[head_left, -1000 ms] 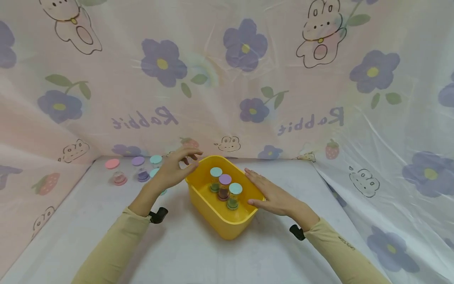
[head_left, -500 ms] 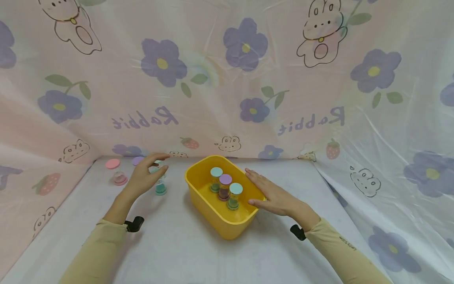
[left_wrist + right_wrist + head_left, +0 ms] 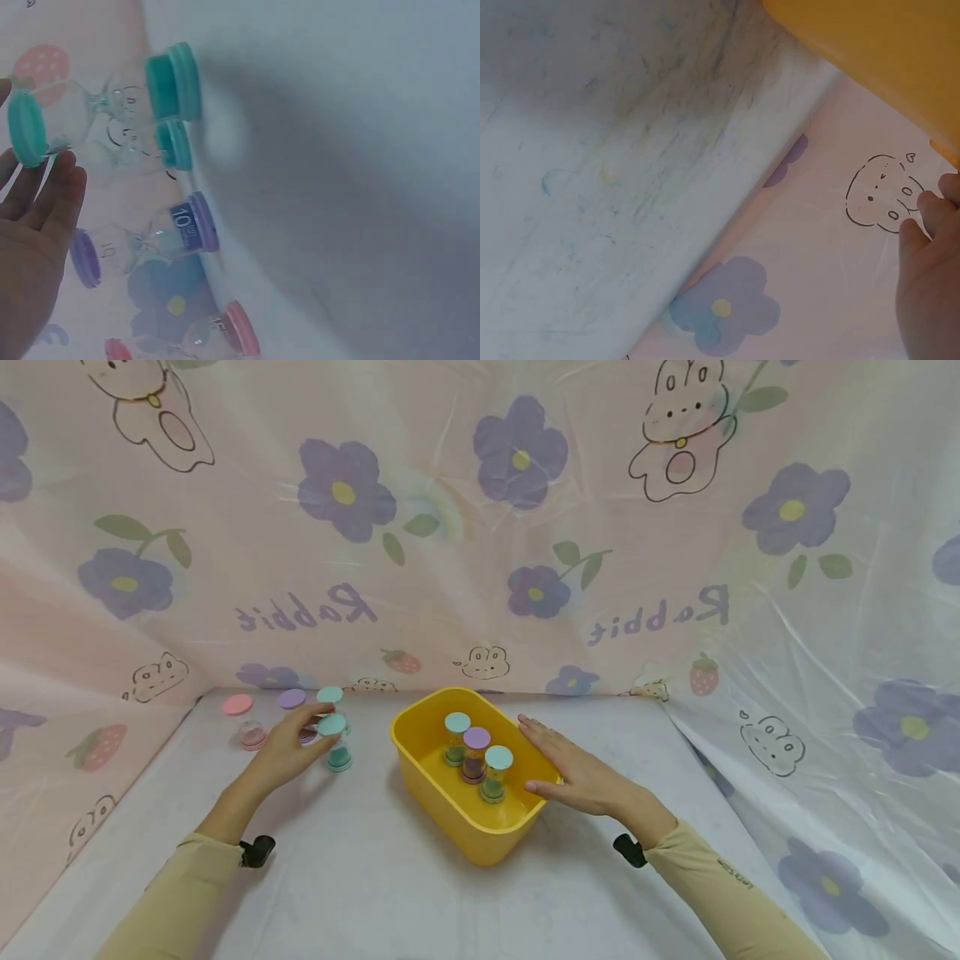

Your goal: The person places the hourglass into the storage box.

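Far left on the bench (image 3: 390, 893): pink-capped timer (image 3: 252, 735) standing alone, its cap hard to separate from the backdrop. Next, purple-capped timer (image 3: 298, 710), marked "10" in the left wrist view, partly behind the left hand (image 3: 288, 750). Left hand reaches the near teal-capped timer (image 3: 335, 742): fingers mostly straight, fingertips (image 3: 64, 176) at its top cap, not curled round it. Contact or a hair apart, can't tell. A second teal-capped timer (image 3: 330, 697) stands just behind it. Centre: yellow tub (image 3: 442, 818) on the bench, holding three upright timers, two teal-capped (image 3: 456, 739) (image 3: 496, 772) and one purple-capped (image 3: 475, 753) between them. Right hand (image 3: 577, 768) lies flat with fingers straight against the tub's right rim, gripping nothing. Floral plastic sheet (image 3: 480, 527) backs everything.
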`<state>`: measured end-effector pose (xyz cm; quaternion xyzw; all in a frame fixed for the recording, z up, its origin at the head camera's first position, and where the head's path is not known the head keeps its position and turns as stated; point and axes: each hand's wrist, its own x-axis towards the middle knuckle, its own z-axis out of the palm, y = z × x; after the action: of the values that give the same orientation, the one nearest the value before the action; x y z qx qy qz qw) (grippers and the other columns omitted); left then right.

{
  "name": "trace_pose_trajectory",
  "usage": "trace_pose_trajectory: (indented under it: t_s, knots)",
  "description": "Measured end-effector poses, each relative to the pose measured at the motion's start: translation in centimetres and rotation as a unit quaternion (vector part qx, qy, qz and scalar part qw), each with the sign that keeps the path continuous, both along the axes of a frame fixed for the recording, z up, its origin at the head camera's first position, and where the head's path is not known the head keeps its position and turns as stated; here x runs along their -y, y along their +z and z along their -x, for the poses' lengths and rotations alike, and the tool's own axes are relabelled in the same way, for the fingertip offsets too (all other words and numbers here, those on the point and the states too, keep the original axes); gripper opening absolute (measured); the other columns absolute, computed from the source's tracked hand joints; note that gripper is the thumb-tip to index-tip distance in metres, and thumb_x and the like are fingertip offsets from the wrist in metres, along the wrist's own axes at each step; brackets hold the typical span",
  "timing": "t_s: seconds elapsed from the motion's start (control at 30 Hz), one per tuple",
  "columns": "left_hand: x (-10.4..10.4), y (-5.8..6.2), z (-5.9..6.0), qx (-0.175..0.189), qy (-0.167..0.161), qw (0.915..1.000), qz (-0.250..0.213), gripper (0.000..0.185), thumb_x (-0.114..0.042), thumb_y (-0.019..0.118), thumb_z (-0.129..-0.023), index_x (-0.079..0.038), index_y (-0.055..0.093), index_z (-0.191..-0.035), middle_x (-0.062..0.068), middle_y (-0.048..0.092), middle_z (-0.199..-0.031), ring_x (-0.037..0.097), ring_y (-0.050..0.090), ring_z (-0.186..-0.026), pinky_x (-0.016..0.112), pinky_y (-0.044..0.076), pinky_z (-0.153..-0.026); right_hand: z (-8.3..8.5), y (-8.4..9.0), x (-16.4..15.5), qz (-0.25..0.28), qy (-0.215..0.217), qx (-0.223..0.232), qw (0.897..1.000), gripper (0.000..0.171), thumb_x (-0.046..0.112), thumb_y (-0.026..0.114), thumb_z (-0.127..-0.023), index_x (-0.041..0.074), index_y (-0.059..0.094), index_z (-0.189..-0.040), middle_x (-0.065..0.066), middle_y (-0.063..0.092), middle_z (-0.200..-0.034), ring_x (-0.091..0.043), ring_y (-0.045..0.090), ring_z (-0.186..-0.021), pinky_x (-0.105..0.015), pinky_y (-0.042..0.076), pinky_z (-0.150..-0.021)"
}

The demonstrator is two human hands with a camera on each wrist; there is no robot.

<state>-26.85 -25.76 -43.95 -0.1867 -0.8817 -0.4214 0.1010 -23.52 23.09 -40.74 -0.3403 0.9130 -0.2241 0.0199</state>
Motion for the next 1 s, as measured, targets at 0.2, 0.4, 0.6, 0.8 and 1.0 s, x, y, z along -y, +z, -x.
trace_pose_trajectory:
  t_s: [0.2,0.4,0.6,0.8,1.0]
  knots:
    - [0.3,-1.0,0.3,0.021,0.008,0.9997,0.009,0.062,-0.015,0.072,-0.100,0.006,0.043,-0.151,0.028,0.056,-0.141,0.041,0.060,-0.117,0.055,0.053,-0.100,0.1,-0.2,-0.1,0.000,0.001,-0.002,1.000,0.086,0.044,0.064,-0.102,0.016,0.017,-0.168,0.003,0.011,-0.174,-0.027,0.014,-0.160,-0.055,0.016,-0.128]
    - [0.2,-1.5,0.5,0.034,0.020,0.9992,0.003,0.063,-0.017,0.072,-0.100,0.005,0.043,-0.152,0.027,0.059,-0.133,0.041,0.062,-0.115,0.034,0.057,-0.095,0.1,-0.2,0.0,0.006,0.001,0.000,1.000,0.085,0.041,0.065,-0.101,0.015,0.019,-0.168,0.002,0.012,-0.174,-0.028,0.015,-0.160,-0.056,0.016,-0.128]
    - [0.1,-1.9,0.5,0.035,0.031,0.9989,-0.008,0.060,-0.014,0.071,-0.100,0.004,0.045,-0.151,0.027,0.058,-0.133,0.043,0.062,-0.117,0.033,0.057,-0.096,0.0,-0.1,0.0,0.002,-0.001,-0.001,1.000,0.086,0.044,0.064,-0.102,0.016,0.018,-0.168,0.002,0.012,-0.174,-0.028,0.015,-0.159,-0.056,0.016,-0.128]
    - [0.0,-2.0,0.4,0.037,0.032,0.9986,-0.023,0.059,-0.011,0.072,-0.099,0.002,0.046,-0.151,0.027,0.057,-0.135,0.044,0.063,-0.120,0.027,0.058,-0.096,0.0,0.1,0.0,0.002,-0.002,0.001,1.000,0.085,0.040,0.066,-0.101,0.015,0.018,-0.168,0.002,0.012,-0.174,-0.028,0.015,-0.160,-0.056,0.016,-0.128]
    - [-0.1,-2.0,0.1,0.026,0.033,0.9987,-0.030,0.058,-0.007,0.073,-0.098,0.003,0.048,-0.150,0.025,0.059,-0.133,0.039,0.063,-0.117,0.031,0.057,-0.099,0.0,0.0,0.0,0.001,-0.003,0.003,1.000,0.085,0.038,0.066,-0.101,0.016,0.018,-0.168,0.002,0.011,-0.175,-0.028,0.014,-0.160,-0.056,0.016,-0.128]
